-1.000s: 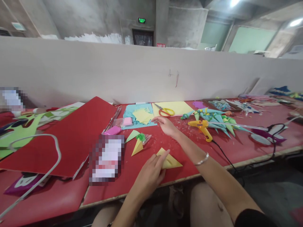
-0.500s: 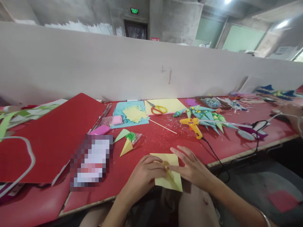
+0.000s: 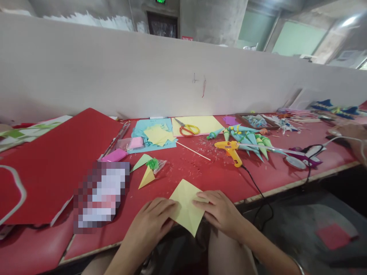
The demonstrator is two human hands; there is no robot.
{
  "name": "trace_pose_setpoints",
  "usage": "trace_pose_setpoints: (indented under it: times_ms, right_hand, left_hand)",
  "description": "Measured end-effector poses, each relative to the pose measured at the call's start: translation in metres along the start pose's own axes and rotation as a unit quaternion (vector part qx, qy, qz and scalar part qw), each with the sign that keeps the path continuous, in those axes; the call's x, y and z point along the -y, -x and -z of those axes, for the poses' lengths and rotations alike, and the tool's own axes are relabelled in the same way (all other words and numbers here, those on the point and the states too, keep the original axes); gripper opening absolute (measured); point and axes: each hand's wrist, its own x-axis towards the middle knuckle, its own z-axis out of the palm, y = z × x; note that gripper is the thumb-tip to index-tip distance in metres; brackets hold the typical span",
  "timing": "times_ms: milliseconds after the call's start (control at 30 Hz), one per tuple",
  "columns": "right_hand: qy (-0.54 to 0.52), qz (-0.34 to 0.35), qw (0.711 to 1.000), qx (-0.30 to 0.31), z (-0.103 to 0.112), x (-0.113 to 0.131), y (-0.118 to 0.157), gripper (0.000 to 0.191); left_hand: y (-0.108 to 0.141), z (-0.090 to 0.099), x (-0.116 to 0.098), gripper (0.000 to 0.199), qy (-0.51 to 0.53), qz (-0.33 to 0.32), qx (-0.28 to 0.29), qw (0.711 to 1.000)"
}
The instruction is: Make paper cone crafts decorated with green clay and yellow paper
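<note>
A square sheet of yellow paper (image 3: 187, 208) with crease lines lies turned like a diamond at the table's front edge, its near corner hanging past the edge. My left hand (image 3: 157, 215) grips its left corner, the thumb hidden under the fingers. At the right corner, my right hand (image 3: 219, 212) holds the sheet with fingers on top. Beyond the left hand are a folded yellow paper cone (image 3: 147, 177), a green paper piece (image 3: 142, 162) and a clump of green clay (image 3: 153, 164) in a clear wrapper.
A yellow glue gun (image 3: 233, 151) with a black cord lies at right, by several blue and green paper cones (image 3: 254, 141). Scissors (image 3: 187, 129) rest on yellow sheets at the back. A large red board (image 3: 63, 164) covers the left. Another person's hand (image 3: 351, 133) is far right.
The paper has turned from roughly square-on to a diamond. Both hands have shifted to its opposite corners, and the right fingers have come down onto it. My view has tilted slightly.
</note>
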Motion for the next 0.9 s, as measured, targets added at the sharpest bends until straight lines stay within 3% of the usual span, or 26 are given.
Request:
trace_pose_setpoints:
  times_ms: [167, 433, 600, 900]
  right_hand:
    - [-0.086, -0.025, 0.996, 0.003, 0.002, -0.006, 0.000, 0.025]
    - [-0.190, -0.093, 0.977, -0.016, 0.004, -0.004, -0.012, 0.020]
    - [-0.199, -0.124, 0.972, -0.010, 0.004, -0.002, -0.015, 0.017]
    - [-0.185, -0.136, 0.973, -0.020, 0.001, -0.001, -0.010, 0.018]
  left_hand:
    - [-0.003, -0.001, -0.013, 0.029, -0.024, -0.003, -0.007, 1.000]
    - [0.002, -0.012, -0.012, 0.027, 0.067, 0.070, -0.061, 0.993]
    - [0.002, -0.017, -0.010, 0.034, 0.087, 0.097, -0.092, 0.987]
    - [0.006, -0.018, -0.009, 0.025, 0.109, 0.110, -0.096, 0.983]
